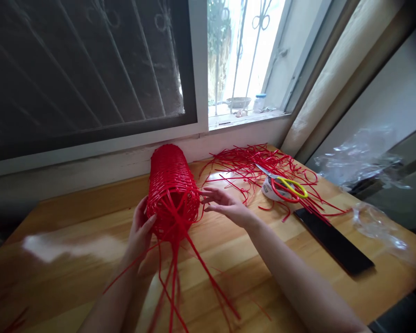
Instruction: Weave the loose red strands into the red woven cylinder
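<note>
A woven red basket (171, 169), shaped like a long cylinder, lies on its side with its near end facing me. Several long red strands (211, 280) cross that end and trail over the table toward me. My left hand (143, 229) is closed around the basket's left side, thumb near the rim. At the rim's right side is my right hand (227, 206), its fingers lightly bent around a thin red strand that runs from the weave. The fingertips partly hide that strand.
A heap of loose red strands (242, 159) lies at the back right. Scissors (291, 187) with yellow and red handles rest on a roll of tape (272, 189). A black phone (334, 240) and clear plastic (381, 226) lie farther right. A window (201, 60) stands behind the table.
</note>
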The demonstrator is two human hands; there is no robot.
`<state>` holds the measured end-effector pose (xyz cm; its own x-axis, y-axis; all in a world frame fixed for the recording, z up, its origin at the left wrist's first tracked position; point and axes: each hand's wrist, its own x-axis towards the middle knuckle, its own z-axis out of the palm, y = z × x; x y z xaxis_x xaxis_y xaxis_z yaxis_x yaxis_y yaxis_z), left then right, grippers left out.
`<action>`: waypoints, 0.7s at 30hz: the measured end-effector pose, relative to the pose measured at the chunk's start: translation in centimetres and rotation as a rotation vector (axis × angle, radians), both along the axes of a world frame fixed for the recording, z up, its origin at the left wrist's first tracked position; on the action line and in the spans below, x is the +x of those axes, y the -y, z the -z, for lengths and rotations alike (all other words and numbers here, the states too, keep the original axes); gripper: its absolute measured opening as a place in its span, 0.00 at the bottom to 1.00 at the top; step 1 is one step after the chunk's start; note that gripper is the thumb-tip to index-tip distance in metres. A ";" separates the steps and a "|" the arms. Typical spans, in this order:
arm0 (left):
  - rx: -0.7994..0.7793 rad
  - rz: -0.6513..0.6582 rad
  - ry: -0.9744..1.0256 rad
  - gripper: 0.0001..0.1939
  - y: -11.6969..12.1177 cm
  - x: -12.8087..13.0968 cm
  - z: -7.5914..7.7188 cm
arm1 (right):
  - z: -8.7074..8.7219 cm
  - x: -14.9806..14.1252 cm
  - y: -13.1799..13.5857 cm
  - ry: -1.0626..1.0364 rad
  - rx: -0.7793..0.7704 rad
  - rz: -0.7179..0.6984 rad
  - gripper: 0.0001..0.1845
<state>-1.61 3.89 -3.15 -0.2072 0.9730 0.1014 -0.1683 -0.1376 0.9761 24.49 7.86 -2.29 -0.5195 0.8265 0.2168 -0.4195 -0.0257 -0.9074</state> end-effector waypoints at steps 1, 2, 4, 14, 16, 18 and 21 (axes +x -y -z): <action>-0.028 -0.027 0.120 0.26 0.5 0.4 0.4 | -0.3 -0.5 0.2 -0.008 0.043 0.014 0.24; -0.053 -0.045 0.222 0.24 1.0 0.9 0.7 | -0.5 -1.0 0.4 -0.005 0.079 0.026 0.24; -0.087 -0.070 0.383 0.21 1.9 1.7 1.3 | -0.6 -1.9 0.9 0.012 0.134 0.061 0.24; -0.115 -0.191 0.301 0.18 2.6 1.7 1.2 | -0.1 -3.6 3.5 0.601 0.876 0.619 0.23; -0.115 -0.197 0.237 0.19 2.7 1.5 1.3 | -0.1 -3.7 3.7 0.669 1.022 0.685 0.19; -0.087 -0.208 0.182 0.20 2.8 1.2 1.3 | 0.0 -3.7 3.7 0.688 1.103 0.728 0.15; 0.067 -0.256 0.036 0.22 3.1 0.7 0.5 | -0.2 -3.5 3.5 0.644 1.115 0.812 0.14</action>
<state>-0.91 0.82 -3.69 -0.4502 0.8800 0.1515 -0.1543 -0.2438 0.9575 21.00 4.35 -2.10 -0.2662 0.4988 0.8248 0.4799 0.8107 -0.3354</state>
